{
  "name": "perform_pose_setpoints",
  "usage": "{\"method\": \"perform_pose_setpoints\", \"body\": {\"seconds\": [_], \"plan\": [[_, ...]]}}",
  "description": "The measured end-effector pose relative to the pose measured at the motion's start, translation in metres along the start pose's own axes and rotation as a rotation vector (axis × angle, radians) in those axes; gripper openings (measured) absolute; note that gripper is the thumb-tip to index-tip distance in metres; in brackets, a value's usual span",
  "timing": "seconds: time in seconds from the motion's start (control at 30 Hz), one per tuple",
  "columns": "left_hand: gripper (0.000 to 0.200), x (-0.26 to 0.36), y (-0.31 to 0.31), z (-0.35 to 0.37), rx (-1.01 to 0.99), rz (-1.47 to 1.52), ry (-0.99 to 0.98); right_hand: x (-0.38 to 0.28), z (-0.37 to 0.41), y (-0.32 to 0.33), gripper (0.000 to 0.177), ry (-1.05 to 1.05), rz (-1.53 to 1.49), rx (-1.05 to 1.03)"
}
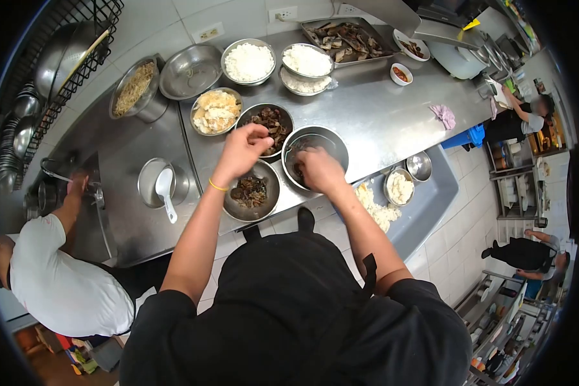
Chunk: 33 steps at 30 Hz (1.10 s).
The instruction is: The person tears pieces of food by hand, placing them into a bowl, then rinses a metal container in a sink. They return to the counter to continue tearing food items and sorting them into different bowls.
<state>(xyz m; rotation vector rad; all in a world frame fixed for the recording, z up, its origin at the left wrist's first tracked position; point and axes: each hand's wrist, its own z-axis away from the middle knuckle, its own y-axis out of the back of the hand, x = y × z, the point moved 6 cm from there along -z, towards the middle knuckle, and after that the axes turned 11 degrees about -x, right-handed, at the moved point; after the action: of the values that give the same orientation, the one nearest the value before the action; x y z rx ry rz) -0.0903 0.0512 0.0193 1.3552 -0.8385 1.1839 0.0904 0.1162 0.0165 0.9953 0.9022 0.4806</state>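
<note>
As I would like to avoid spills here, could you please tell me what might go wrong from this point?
The metal bowl that the right hand reaches into stands near the front edge of the counter, so a push towards the body might tip it. Also, the white spoon leans in a pot with its handle jutting past the rim, so a passing arm could knock it out.

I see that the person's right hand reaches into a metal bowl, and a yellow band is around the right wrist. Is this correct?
Not entirely: the head view shows the yellow band at the wrist of the left hand. The right hand does reach into a metal bowl.
</note>
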Motion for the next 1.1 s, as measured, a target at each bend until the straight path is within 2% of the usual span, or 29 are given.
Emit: {"method": "perform_pose_setpoints", "body": {"seconds": [0.07, 0.13, 0.17, 0.27, 0.37, 0.43, 0.5, 0.53, 0.57, 0.6, 0.67, 0.83, 0.87, 0.93, 1.1], "plan": [[0.022, 0.011, -0.023, 0.011, -0.045, -0.025, -0.060, 0.028, 0.002, -0.012, 0.030, -0.076, 0.148, -0.301], [0.019, 0.029, -0.045, 0.023, -0.140, 0.032, -0.018, 0.033, 0.002, -0.016, 0.035, -0.075, 0.051, -0.361], [0.016, 0.044, -0.050, 0.029, -0.170, -0.034, -0.079, 0.036, 0.000, -0.023, 0.035, -0.074, 0.047, -0.360], [0.011, 0.079, -0.052, 0.045, -0.244, 0.153, -0.230, 0.037, -0.004, -0.029, 0.031, -0.021, 0.036, -0.346], [0.004, 0.126, -0.036, 0.066, -0.344, 0.134, -0.408, 0.040, -0.005, -0.028, 0.024, -0.113, -0.008, -0.374], [0.006, 0.177, -0.025, 0.095, -0.500, 0.068, -0.636, 0.036, -0.005, -0.022, 0.024, -0.110, -0.025, -0.355], [0.008, 0.217, -0.019, 0.131, -0.705, 0.255, -0.843, 0.040, -0.004, -0.025, 0.022, -0.097, -0.022, -0.300], [0.012, 0.230, -0.020, 0.151, -0.868, 0.346, -0.743, 0.041, -0.007, -0.024, 0.021, -0.078, -0.010, -0.251], [0.019, 0.254, -0.020, 0.167, -0.933, 0.333, -1.235, 0.046, -0.007, -0.025, 0.019, -0.067, -0.065, -0.250], [0.023, 0.267, -0.022, 0.184, -1.040, 0.345, -1.291, 0.047, -0.006, -0.022, 0.021, -0.068, -0.089, -0.208], [0.020, 0.280, -0.024, 0.205, -1.117, 0.349, -1.328, 0.050, -0.004, -0.016, 0.020, -0.090, -0.136, -0.188], [0.015, 0.313, -0.023, 0.219, -1.071, 0.300, -1.392, 0.054, 0.000, -0.008, 0.009, -0.037, -0.327, -0.062], [0.015, 0.317, -0.022, 0.221, -1.082, 0.310, -1.398, 0.052, 0.003, -0.003, 0.008, 0.000, -0.314, 0.014], [0.014, 0.320, -0.026, 0.223, -1.091, 0.256, -1.341, 0.058, 0.001, -0.006, 0.009, -0.078, -0.369, -0.035], [0.014, 0.323, -0.033, 0.223, -1.142, 0.182, -1.313, 0.057, 0.004, -0.005, 0.008, -0.115, -0.423, -0.028]]}}
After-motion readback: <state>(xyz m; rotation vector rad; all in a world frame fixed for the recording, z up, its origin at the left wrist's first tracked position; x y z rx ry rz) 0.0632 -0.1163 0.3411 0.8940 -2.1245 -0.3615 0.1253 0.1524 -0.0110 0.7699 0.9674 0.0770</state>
